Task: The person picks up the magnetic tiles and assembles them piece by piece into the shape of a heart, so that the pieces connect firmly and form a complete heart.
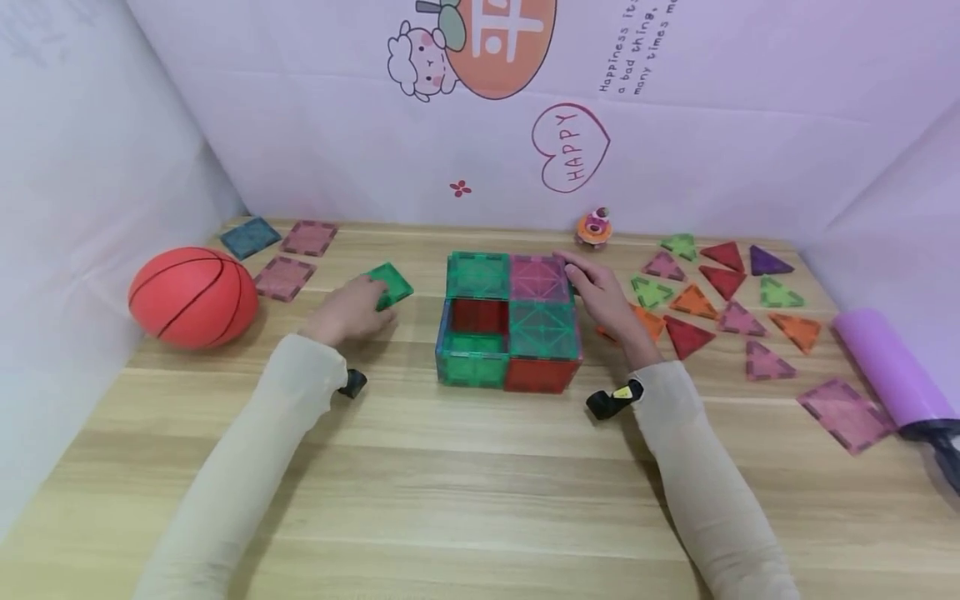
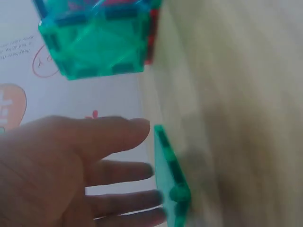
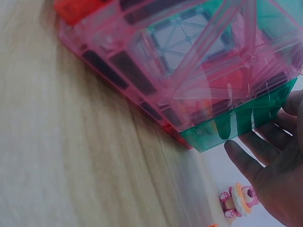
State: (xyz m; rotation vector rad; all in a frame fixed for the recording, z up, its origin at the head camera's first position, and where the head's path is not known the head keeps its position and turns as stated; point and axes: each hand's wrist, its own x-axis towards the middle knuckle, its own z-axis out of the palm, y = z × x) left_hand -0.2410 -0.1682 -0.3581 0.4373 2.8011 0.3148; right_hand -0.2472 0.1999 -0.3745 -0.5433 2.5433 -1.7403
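Note:
A flat green square magnetic tile lies left of the tile box, and my left hand reaches over it. The left wrist view shows the fingers stretched out, fingertips right at the edge of the green tile, with the thumb apart from it. In the middle stands a low box of magnetic tiles, green, red and pink on top, its front left top square uncovered. My right hand rests at the box's back right corner. Its extended fingers lie along a green panel in the right wrist view.
A red ball sits at the left, near a blue tile and two pink ones. Several triangle tiles spread over the right side. A purple pump lies at the right edge. A small toy figure stands by the back wall.

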